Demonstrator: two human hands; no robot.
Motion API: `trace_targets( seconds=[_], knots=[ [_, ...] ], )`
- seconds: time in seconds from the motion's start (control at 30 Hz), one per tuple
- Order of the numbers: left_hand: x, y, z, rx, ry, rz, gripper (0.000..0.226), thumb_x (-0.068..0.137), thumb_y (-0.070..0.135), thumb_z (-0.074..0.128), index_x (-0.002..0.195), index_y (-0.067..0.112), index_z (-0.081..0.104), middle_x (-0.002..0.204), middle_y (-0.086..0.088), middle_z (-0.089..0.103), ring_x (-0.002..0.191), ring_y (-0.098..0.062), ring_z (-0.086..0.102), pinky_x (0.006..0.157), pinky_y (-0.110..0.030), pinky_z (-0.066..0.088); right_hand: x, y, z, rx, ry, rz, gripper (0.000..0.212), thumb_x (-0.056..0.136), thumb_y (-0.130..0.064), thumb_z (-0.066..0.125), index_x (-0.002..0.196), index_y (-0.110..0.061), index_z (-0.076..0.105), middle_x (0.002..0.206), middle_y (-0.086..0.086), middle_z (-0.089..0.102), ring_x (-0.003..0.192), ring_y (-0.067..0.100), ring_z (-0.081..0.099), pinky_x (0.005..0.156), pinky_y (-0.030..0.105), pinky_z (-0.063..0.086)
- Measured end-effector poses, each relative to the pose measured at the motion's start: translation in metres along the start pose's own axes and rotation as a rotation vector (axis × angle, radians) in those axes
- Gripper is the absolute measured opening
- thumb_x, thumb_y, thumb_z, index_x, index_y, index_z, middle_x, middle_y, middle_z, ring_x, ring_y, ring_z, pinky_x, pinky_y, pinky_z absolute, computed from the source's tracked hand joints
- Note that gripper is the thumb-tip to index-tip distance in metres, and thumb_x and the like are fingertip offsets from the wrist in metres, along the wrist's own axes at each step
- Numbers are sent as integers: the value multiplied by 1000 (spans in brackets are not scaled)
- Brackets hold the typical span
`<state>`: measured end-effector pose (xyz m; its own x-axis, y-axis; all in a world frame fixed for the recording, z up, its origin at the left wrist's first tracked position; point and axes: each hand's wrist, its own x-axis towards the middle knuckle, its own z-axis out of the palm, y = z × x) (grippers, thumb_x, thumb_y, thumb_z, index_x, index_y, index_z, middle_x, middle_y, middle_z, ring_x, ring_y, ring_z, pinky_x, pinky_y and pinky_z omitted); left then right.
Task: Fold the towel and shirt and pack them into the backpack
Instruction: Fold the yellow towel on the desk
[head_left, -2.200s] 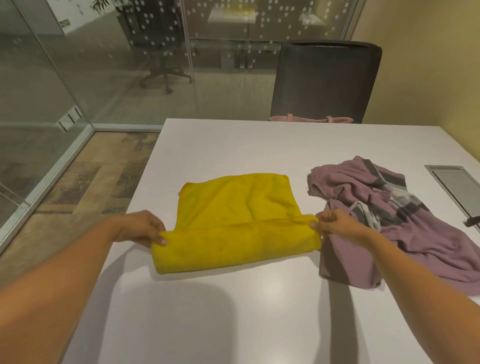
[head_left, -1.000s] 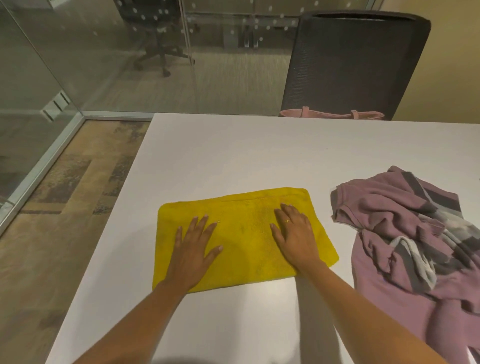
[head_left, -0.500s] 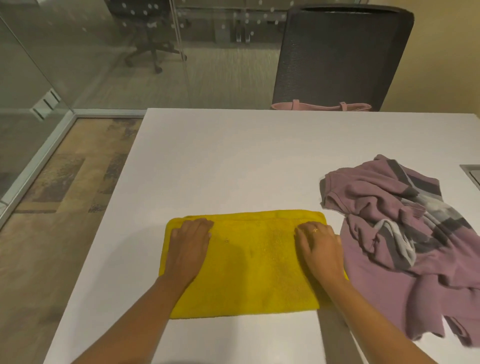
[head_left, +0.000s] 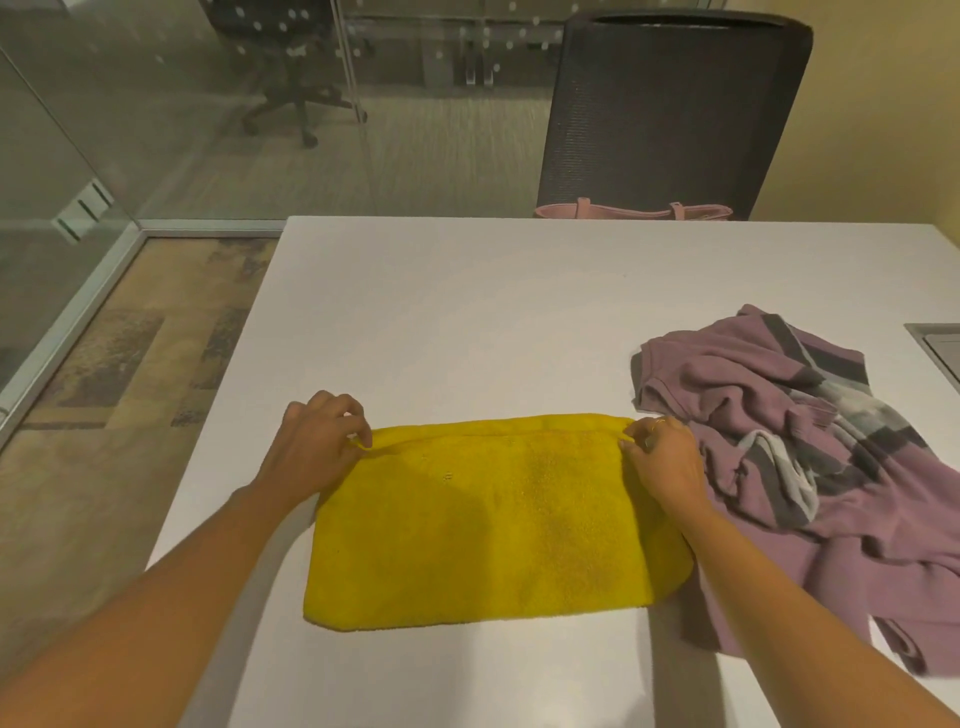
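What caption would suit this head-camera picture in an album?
Left hand and right hand pinch far corners of the towel on the table, crumpled shirt alongside.

Nothing can be read here: no words, labels, brands or numbers. That goes for the towel (head_left: 493, 525), pinched at its far corners by the left hand (head_left: 311, 447) and the right hand (head_left: 662, 457), and for the shirt (head_left: 831, 467) just outside the right hand. A few small marks (head_left: 447, 475) on the towel between the hands are too tiny to tell as letters.
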<state>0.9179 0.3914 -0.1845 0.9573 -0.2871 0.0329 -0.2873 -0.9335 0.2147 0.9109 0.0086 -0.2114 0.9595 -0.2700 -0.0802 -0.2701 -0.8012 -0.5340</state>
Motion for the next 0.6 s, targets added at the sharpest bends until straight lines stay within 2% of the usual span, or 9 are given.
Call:
trace_targets(
  seconds=[0.03,0.1,0.17,0.23,0.37,0.5,0.6],
  knots=[
    [-1,-2,-1,1,-13,66,16,65,7,80,71,18,72,93,-3,69,89,-29,61,72,-34,33,-1,-2,-2,26,11,-15,15,85,-12,65,94,0,66,86,13,58,77,26,52,66,31,39],
    [1,-3,-4,-12,-46,129,17,64,4,80,70,17,72,90,-2,71,84,-24,60,69,-30,34,-3,-7,-8,81,31,-85,5,84,-2,61,87,2,62,85,13,55,72,22,47,64,28,35],
    [3,0,-8,-92,-56,80,10,75,7,72,82,15,73,92,-4,68,84,-16,51,67,-23,33,-4,-14,-12,93,16,-190,2,83,2,57,84,2,58,87,16,55,72,25,47,62,32,36],
    [5,0,-7,-113,-114,4,13,84,14,65,94,15,72,94,-6,58,82,-13,46,63,-17,32,-2,-18,-14,78,-17,-255,4,85,1,54,87,4,55,84,20,56,71,32,51,63,41,43],
    [3,-6,-2,-110,-178,-71,21,90,24,57,107,17,67,90,-1,49,82,-14,47,71,-24,33,9,-15,-11,-17,-35,-223,8,93,-6,47,94,1,50,77,21,54,68,34,51,63,46,46],
    [3,-9,2,-250,-168,-158,24,92,20,54,110,10,65,100,-11,65,85,-14,49,76,-25,35,17,-11,-7,-47,-29,-167,10,95,-9,46,94,1,48,80,17,51,71,33,50,65,46,45],
    [6,-10,3,-335,-164,-175,22,91,16,55,104,3,67,101,-14,68,81,-16,52,70,-22,37,22,-10,-5,-66,-47,-148,11,96,-12,46,88,-4,44,79,13,47,69,28,45,63,40,40]
  ],
)
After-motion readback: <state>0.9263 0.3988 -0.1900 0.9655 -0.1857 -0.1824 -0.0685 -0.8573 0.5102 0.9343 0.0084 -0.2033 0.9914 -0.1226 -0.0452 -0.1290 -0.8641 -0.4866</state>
